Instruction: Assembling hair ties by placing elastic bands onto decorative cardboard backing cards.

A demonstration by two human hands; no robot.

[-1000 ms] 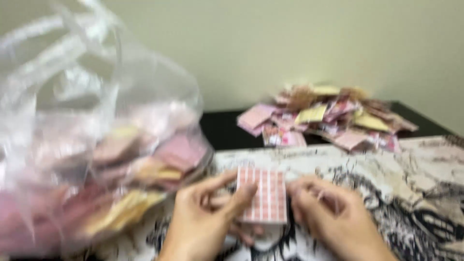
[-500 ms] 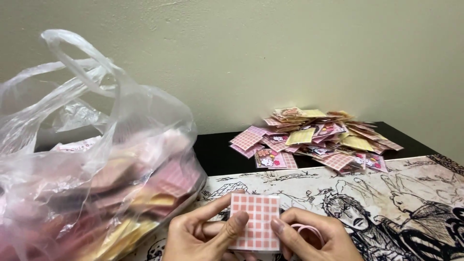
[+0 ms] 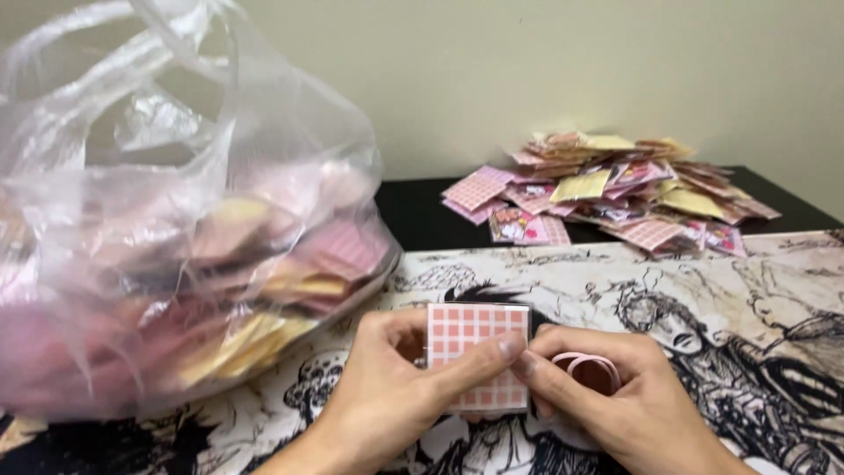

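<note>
Both hands meet low in the middle of the view, pinching one small pink checked packet [image 3: 477, 352]. Left hand [image 3: 387, 400] has its thumb and fingers shut on the packet's left side and front. Right hand [image 3: 607, 396] grips the right edge, and a pink rubber band [image 3: 587, 362] sits on its fingers. At nine o'clock is a big clear plastic bag [image 3: 176, 220] full of pink and yellow packets. At one o'clock a pile of packets [image 3: 607, 193] lies on the black table [image 3: 413, 215]. A drawn black-and-white mat [image 3: 747, 308] lies under the hands.
</note>
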